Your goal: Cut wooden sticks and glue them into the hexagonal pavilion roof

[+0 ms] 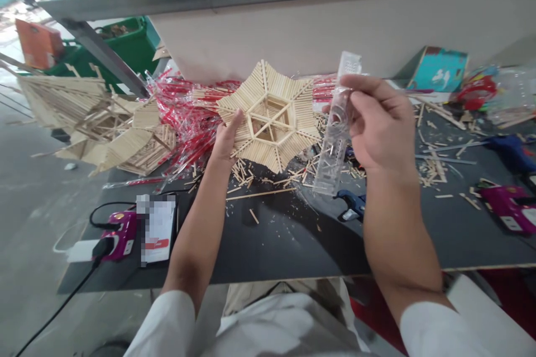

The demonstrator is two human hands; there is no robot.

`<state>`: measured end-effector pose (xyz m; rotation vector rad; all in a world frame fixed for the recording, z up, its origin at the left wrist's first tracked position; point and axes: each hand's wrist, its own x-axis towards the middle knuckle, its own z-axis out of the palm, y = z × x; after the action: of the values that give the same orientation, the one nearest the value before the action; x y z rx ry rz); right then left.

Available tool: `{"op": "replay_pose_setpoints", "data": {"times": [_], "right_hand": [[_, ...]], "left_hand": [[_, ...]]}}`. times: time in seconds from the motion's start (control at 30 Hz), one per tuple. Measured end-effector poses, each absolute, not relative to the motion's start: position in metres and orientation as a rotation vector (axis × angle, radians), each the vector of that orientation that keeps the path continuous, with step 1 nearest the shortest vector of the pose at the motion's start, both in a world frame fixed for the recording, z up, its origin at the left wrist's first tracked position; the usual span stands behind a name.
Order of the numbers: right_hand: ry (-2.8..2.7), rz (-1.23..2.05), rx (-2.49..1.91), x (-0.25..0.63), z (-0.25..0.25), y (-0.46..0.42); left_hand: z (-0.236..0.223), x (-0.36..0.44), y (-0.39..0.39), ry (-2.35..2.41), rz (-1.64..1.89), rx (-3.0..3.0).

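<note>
Your left grip (229,133) pinches the left edge of a pale wooden six-pointed star made of thin sticks (271,117), which you hold up above the dark grey surface (272,245). Your right grip (379,117) pinches a clear plastic ruler (335,122) near its top end, thumb and fingers closed on it, just right of the star. Below the right grip lies a blue-handled tool (352,206); left of your left grip are red sticks in clear plastic wrap (188,117).

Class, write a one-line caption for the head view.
Left hand holds a six-pointed wooden-stick star; right hand holds a clear plastic ruler.
</note>
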<state>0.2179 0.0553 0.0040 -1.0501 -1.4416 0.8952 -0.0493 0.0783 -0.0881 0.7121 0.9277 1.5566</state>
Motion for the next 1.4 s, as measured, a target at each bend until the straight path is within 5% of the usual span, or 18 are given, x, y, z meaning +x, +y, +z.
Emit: {"op": "replay_pose_setpoints", "data": {"times": [0.33, 0.83, 1.4], "right_hand": [[-1.534, 0.648, -1.096, 0.228, -0.005, 0.067], [-1.65, 0.942, -0.967, 0.218, 0.003, 0.049], [-1.469, 0.847, -0.856, 0.178, -0.011, 0.075]], "left_hand": [[-0.087, -0.048, 0.078, 0.93, 1.562, 0.791], [-0.075, -0.041, 0.07, 0.946, 1.557, 0.741], [-0.085, -0.04, 0.077, 0.861, 1.603, 0.889]]}}
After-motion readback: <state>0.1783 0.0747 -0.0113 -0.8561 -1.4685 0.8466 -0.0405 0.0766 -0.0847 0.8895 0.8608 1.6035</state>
